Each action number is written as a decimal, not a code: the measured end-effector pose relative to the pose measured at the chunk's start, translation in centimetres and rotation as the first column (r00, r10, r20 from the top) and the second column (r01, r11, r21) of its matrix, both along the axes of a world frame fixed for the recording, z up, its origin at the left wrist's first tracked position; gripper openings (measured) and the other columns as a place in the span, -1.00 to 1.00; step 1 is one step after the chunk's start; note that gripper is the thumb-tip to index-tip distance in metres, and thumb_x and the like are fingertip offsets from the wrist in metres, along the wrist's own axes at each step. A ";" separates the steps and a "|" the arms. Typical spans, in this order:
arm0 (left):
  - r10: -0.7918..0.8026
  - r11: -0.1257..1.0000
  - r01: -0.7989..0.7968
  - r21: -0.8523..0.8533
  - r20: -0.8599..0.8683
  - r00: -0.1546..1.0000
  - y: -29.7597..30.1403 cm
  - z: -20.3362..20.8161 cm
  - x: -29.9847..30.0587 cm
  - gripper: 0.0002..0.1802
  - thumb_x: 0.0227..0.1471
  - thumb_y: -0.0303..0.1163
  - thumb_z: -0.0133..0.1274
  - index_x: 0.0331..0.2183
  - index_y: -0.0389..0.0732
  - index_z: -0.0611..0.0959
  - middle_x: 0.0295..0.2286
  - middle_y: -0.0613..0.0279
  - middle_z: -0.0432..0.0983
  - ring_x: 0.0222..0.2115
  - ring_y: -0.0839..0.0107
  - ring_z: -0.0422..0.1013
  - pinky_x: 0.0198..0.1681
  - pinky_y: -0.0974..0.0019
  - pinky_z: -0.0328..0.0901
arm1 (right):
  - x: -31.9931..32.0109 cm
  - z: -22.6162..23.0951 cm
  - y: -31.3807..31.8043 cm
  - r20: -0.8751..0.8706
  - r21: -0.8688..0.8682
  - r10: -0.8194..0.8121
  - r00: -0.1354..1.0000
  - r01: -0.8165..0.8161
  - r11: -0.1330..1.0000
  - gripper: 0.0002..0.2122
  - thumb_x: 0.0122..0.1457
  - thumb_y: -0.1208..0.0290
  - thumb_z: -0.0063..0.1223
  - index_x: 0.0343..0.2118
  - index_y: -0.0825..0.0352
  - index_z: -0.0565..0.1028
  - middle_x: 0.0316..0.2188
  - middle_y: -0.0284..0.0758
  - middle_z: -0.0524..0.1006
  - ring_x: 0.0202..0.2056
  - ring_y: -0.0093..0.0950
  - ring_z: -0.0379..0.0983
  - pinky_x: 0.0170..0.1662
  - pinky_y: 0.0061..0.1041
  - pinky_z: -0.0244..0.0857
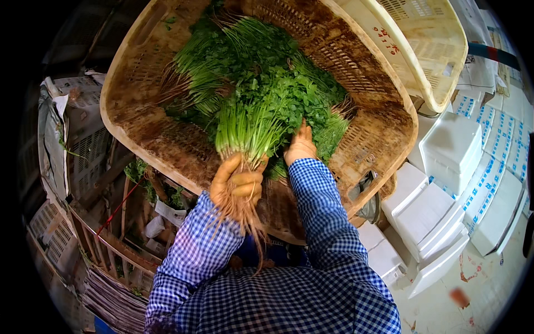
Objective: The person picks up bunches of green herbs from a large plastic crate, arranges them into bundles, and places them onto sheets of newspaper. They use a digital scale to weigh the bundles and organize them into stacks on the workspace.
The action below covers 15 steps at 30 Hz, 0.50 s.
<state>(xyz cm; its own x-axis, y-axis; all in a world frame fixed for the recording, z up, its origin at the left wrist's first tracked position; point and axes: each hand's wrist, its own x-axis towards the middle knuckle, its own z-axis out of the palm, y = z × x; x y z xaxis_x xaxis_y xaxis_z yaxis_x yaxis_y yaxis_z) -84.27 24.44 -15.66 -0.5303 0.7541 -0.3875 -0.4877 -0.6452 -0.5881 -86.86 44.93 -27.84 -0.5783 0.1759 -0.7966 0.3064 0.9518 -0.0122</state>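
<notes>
With the fingers of our left hand [236, 179] we are clamping a bunch of greens [250, 125] at the foot of its stems, just above the roots. The pale brown roots [236, 209] are hanging down over our fingers and toward our sleeve. Our right hand [301, 149] is reaching in among the leaves on the bunch's right side; foliage is partly hiding its fingers, so we are not able to tell whether they are gripping. We are wearing blue-and-white checked sleeves [318, 195]. The bunch is pointing leaves-forward over a large, brown-stained plastic basket [384, 125], where more greens [236, 50] are lying in a heap beneath and beyond it. Behind the basket's right side, a cream basket [425, 25] is standing. Farther right, white boxes [450, 139] are sitting in a group.
</notes>
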 end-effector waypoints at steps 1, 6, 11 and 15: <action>-0.006 1.000 0.007 0.028 -0.015 1.000 -0.3 2.3 -0.4 -0.45 0.27 -0.17 -0.02 0.14 -0.30 0.33 -0.65 0.53 0.20 -0.67 0.73 0.14 -0.70 0.59 0.10 | 1.9 -3.2 1.5 -0.154 0.014 0.077 0.985 -0.076 0.997 -0.18 0.14 0.25 0.16 0.36 0.32 -0.06 0.41 -0.14 -0.17 0.36 -0.21 -0.04 0.35 -0.43 0.02; 0.236 0.957 -0.277 -0.081 -0.332 0.913 -5.9 11.5 0.1 -0.41 0.29 -0.38 -0.11 0.23 -0.38 0.11 0.12 -0.11 0.21 -0.58 0.68 0.32 -0.68 0.65 0.30 | 1.1 -1.8 2.6 -0.230 -0.177 0.047 0.972 -0.089 0.980 -0.18 0.13 0.26 0.19 0.34 0.37 -0.04 0.38 -0.06 -0.07 0.36 -0.14 -0.07 0.36 -0.37 -0.03; 0.203 0.794 -0.576 -0.196 -0.807 0.554 -16.1 17.7 4.1 -0.45 0.22 -0.44 -0.04 0.19 -0.35 0.25 0.16 -0.05 0.21 -0.59 0.59 0.38 -0.67 0.55 0.37 | 0.0 1.1 3.3 -0.205 -0.232 0.038 0.978 -0.086 0.969 -0.23 0.14 0.27 0.18 0.34 0.32 0.01 0.38 -0.09 -0.02 0.36 -0.17 -0.03 0.38 -0.35 -0.07; 0.007 0.307 -0.848 -0.432 -0.890 0.456 -26.1 21.9 16.5 -0.45 0.22 -0.42 0.01 0.19 -0.33 0.27 0.16 -0.05 0.24 -0.60 0.57 0.38 -0.65 0.53 0.42 | 1.8 2.1 2.8 -0.475 -0.339 -0.112 0.873 -0.064 0.938 -0.29 0.14 0.44 0.15 0.34 0.29 0.08 0.30 -0.04 0.18 0.31 -0.10 0.10 0.31 -0.31 0.08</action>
<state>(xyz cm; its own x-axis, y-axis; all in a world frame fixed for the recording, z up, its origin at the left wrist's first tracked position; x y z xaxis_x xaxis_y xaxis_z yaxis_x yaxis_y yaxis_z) -67.74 -1.70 6.25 -0.9860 -0.1406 0.0895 0.1655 -0.7611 0.6272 -85.07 47.69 -25.72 -0.9016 -0.0303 -0.4314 0.2002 0.8550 -0.4785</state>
